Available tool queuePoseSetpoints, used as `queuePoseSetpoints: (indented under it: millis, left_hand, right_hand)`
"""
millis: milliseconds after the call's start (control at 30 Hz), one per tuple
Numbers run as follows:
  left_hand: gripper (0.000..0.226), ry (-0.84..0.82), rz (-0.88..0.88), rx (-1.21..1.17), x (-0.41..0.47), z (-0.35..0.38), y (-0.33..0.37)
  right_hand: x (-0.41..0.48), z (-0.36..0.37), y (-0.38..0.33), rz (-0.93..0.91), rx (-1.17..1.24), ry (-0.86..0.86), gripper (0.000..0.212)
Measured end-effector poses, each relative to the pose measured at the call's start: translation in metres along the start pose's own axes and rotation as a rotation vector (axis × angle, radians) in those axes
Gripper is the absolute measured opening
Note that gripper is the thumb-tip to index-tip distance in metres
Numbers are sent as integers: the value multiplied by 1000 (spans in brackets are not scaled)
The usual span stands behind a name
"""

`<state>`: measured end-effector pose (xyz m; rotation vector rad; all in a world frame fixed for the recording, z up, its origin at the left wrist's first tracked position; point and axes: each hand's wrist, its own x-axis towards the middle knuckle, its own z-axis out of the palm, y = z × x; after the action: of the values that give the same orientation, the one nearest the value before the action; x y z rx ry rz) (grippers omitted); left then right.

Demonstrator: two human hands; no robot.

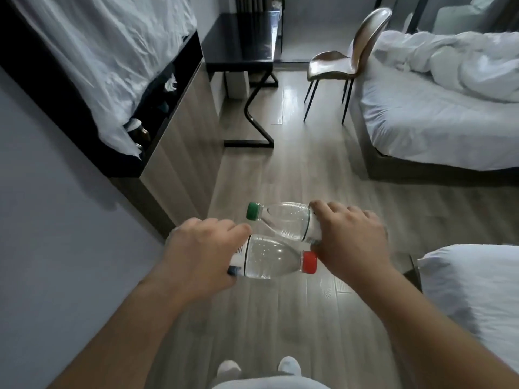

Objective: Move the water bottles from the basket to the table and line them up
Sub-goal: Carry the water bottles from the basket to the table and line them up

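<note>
My left hand (200,254) grips a clear water bottle with a red cap (273,259), held sideways with the cap pointing right. My right hand (351,242) grips a second clear bottle with a green cap (283,220), also sideways, its cap pointing left. The two bottles lie close together in front of me above the wooden floor. A black table (238,63) on a Z-shaped leg stands further ahead by the left wall. No basket is in view.
A dark cabinet draped with a white sheet (92,60) runs along the left wall. A metallic chair (345,60) stands beside a white bed (438,108) on the right. Another white bed corner (477,290) is close at my right. My feet show below.
</note>
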<state>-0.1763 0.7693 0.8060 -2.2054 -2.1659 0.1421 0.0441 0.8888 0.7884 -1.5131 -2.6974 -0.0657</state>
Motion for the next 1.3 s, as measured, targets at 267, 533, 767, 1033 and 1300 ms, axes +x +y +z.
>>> queuePoseSetpoints:
  millis: [267,533,767,1033,1300]
  left_hand:
    - [54,-43,84,21,131,16,-26]
    - [52,2,195,-22,280,24,-91]
    - [51,8,266,-23,404,21,-136]
    - [50,-15,294,11,562,36,-166]
    - [48,-17,238,21,729,7,-194]
  right_hand:
    - [100,28,48,79,-30,46,58]
    - [231,45,72,165,-79,71,59]
    - [336,53,98,253,-102,58,63]
    - [483,85,156,287,-104,77,67]
    - [657,85,229,246,-84,69,68]
